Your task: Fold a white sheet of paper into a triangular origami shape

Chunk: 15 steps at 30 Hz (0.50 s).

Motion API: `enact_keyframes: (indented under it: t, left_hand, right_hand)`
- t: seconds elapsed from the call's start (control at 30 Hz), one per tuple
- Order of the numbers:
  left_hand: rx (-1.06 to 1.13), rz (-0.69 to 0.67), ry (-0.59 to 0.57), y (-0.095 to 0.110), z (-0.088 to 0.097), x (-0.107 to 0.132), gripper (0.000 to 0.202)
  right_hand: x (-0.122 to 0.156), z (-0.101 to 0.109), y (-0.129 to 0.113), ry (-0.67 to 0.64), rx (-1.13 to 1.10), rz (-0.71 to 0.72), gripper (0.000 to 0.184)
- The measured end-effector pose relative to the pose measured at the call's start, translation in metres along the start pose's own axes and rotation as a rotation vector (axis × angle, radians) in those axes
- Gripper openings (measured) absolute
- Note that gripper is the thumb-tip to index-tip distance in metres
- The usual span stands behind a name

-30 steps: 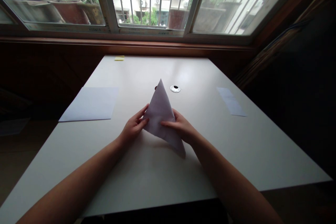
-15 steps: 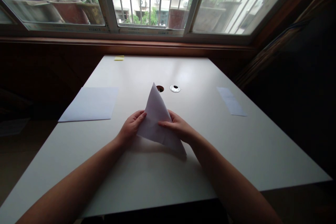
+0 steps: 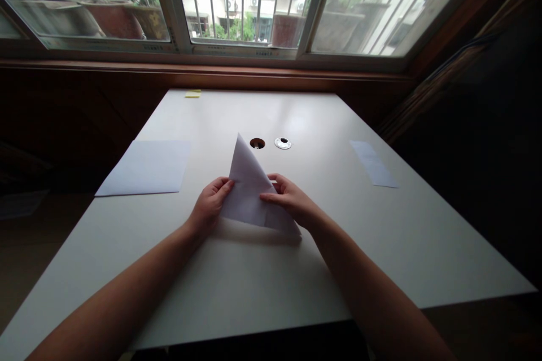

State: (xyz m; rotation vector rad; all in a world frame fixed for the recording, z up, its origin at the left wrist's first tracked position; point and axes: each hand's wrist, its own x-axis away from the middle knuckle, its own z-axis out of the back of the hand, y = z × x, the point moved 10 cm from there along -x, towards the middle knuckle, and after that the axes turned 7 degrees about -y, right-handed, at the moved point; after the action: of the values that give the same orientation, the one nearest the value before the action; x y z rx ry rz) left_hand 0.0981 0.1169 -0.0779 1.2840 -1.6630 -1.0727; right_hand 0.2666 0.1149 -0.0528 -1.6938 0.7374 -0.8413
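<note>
A folded sheet of white paper point(image 3: 248, 192), roughly triangular with its point facing away from me, is held just over the middle of the table. My left hand point(image 3: 212, 198) pinches its left edge, thumb on top. On the right edge, my right hand point(image 3: 290, 197) grips the paper with the thumb on the upper face and the fingers partly behind it. The near edge of the paper casts a shadow on the white table point(image 3: 245, 287). The fingers beneath the paper are hidden.
A stack of white paper point(image 3: 146, 168) lies at the table's left edge. A narrow paper strip point(image 3: 373, 163) lies on the right. Beyond my hands are a round cable hole point(image 3: 257, 144) and its metal cover point(image 3: 283, 143). Yellow sticky notes point(image 3: 192, 93) sit at the far left, below a window.
The paper's far point has swung slightly left, uncovering the cable hole. Its near right corner has risen a little, and my right hand has shifted slightly on the right edge.
</note>
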Motion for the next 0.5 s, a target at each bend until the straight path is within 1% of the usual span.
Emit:
enact_keyframes:
  t: [0.27, 0.37, 0.5]
  left_hand:
    - [0.062, -0.012, -0.027, 0.003, -0.007, 0.000, 0.045]
    - [0.079, -0.020, -0.012, 0.004, -0.006, -0.001, 0.053]
    - [0.112, -0.023, 0.010, 0.004, -0.004, -0.002, 0.060]
  right_hand:
    - [-0.001, 0.008, -0.001, 0.040, 0.071, 0.015, 0.052]
    - [-0.001, 0.012, -0.002, 0.062, 0.096, 0.017, 0.054]
    - [0.000, 0.015, -0.003, 0.061, 0.121, 0.018, 0.052]
